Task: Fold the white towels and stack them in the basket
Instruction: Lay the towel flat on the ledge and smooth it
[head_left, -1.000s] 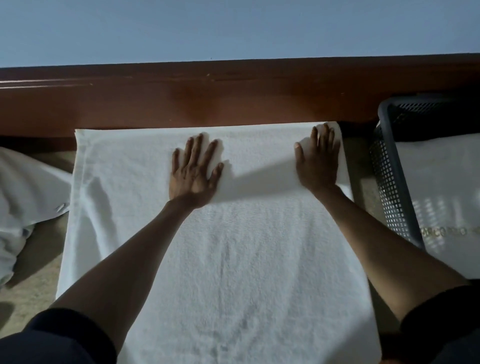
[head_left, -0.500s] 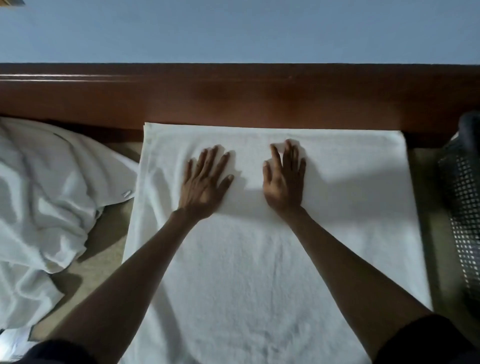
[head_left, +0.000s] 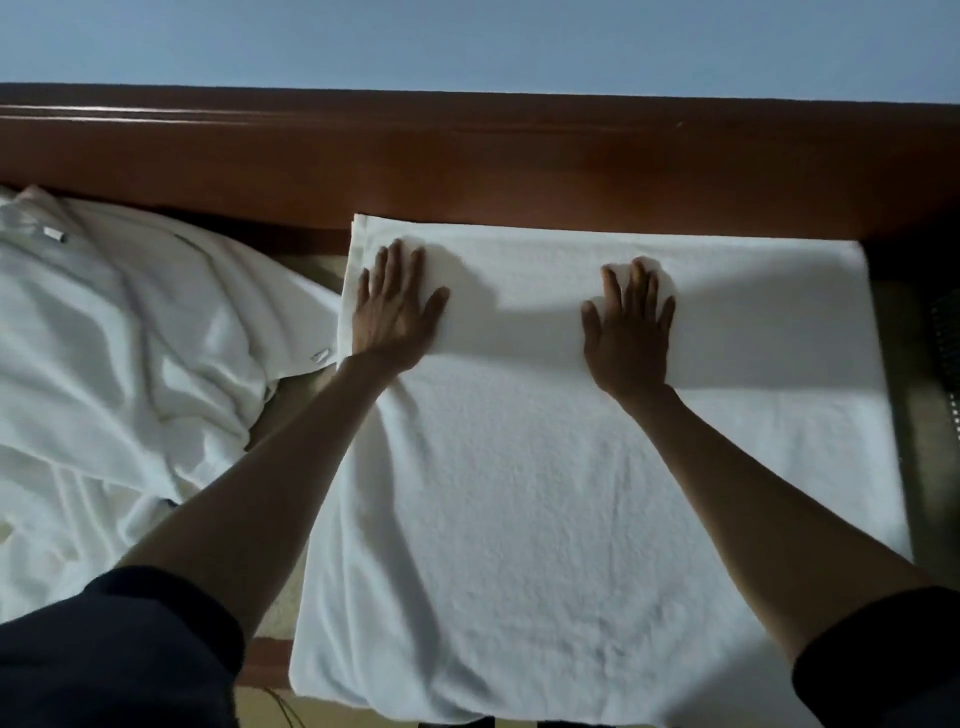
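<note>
Left hand (head_left: 395, 306) now at towel (head_left: 519, 493) edge.

The spread towel (head_left: 519, 493) is white terry cloth, matt and nubbly. The crumpled white cloth (head_left: 130, 364) looks smoother, with a faint sheen. The reddish-brown wooden rail (head_left: 467, 161) is polished and glossy; the wall (head_left: 467, 41) above is matt and smooth.

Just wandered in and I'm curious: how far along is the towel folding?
One towel lies spread, seemingly doubled; the left hand and right hand press it flat. It needs more folds. A crumpled pile beside it waits. The basket barely shows; contents hidden.
</note>
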